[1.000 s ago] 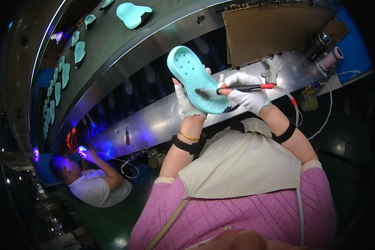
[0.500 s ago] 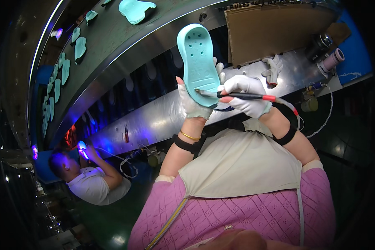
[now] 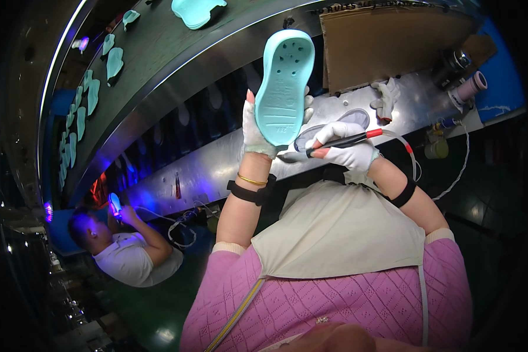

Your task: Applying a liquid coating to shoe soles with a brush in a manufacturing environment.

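A turquoise foam clog [image 3: 283, 88] is gripped upright by the gloved left hand [image 3: 257, 132]; a red-black pen tool [image 3: 349, 139] is pinched in the right hand [image 3: 346, 154]; the clog could slip under tool pressure.

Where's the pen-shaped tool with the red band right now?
In the head view, right of centre: the gloved right hand holds the pen tool, its tip beside the heel of the teal clog.
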Motion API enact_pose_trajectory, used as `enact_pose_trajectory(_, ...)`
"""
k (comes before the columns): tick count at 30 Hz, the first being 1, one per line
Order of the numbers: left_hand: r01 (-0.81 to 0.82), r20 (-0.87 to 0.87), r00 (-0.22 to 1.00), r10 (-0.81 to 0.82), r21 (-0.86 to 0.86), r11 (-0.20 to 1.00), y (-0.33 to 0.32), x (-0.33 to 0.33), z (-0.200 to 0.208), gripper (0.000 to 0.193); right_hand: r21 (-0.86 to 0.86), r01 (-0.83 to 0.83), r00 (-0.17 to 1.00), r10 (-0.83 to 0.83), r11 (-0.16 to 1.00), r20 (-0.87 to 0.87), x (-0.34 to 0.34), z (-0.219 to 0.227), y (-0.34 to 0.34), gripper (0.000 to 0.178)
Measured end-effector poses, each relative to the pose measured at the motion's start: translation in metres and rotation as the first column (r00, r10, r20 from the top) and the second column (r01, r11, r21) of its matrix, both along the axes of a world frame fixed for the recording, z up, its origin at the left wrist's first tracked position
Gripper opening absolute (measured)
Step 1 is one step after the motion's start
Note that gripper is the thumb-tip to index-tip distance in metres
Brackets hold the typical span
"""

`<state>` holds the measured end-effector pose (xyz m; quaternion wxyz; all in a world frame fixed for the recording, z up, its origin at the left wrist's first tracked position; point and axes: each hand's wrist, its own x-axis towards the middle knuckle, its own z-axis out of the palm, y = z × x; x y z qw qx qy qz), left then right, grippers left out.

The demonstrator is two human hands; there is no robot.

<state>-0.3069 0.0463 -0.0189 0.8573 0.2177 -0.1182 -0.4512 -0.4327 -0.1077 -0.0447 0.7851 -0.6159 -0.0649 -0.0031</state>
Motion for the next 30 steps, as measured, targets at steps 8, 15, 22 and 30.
enact_pose_trajectory(8, -0.024, 0.065, 0.998, -0.002, 0.391, 0.92, 0.01, 0.016, -0.01, 0.054, -0.157, 0.063, 0.939, -0.005, 0.986, 0.343, 0.019, 0.026, -0.004, 0.019)
enact_pose_trajectory(15, -0.025, 0.119, 0.991, -0.069, 0.646, 0.763, 0.017, 0.026, -0.02, 0.046, -0.404, -0.098, 0.963, 0.189, 0.91, 0.192, 0.028, 0.023, -0.017, 0.017)
enact_pose_trajectory(22, 0.088, 0.133, 0.956, -0.261, 0.718, 0.69, 0.01, 0.022, 0.0, 0.046, -0.458, -0.109, 0.941, 0.24, 0.882, 0.238, 0.036, 0.03, -0.027, 0.019)
enact_pose_trajectory(30, 0.137, 0.055, 0.98, -0.194, 0.525, 0.84, 0.018, 0.018, -0.017, 0.065, -0.302, 0.006, 0.983, 0.051, 0.953, 0.178, 0.028, 0.036, -0.043, 0.018)
